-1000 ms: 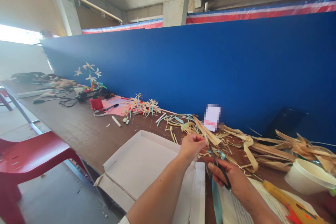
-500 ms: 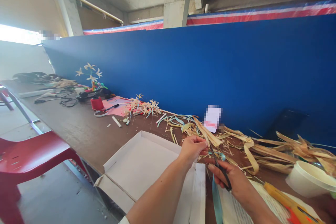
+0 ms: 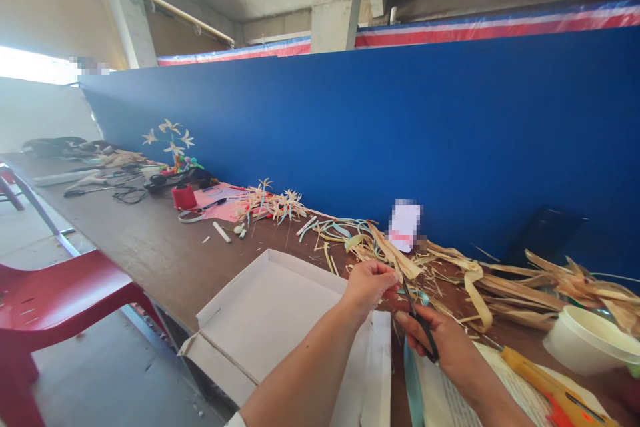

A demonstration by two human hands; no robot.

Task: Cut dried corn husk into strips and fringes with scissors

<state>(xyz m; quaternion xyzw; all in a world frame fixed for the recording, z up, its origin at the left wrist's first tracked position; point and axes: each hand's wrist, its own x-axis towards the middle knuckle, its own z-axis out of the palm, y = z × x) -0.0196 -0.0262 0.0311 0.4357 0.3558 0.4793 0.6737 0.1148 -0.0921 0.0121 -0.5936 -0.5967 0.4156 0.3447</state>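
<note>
My right hand (image 3: 435, 332) is closed round the black handles of a pair of scissors (image 3: 426, 328), whose blades point up towards my left fingertips. My left hand (image 3: 371, 283) pinches a small pale piece at the blade tips; it is too small and covered to name. Both hands are above the near side of the table, beside an open white cardboard box (image 3: 290, 307). Behind them lie dried tan leaf strips (image 3: 400, 257) and light blue ribbon strips (image 3: 343, 230). Another blue ribbon (image 3: 413, 380) hangs below my right hand.
Right of my hands are a yellow glue gun (image 3: 545, 380), a printed sheet (image 3: 460, 390) and a cream tub (image 3: 590, 340). Handmade pale flowers (image 3: 275, 203) and a red thread spool (image 3: 184, 197) lie farther left. A blue partition (image 3: 350, 133) backs the table; a red chair (image 3: 65, 293) stands left.
My left hand and the scissor tips have shifted very slightly to the right. The grip of each hand looks the same, and the things on the table have stayed in place.
</note>
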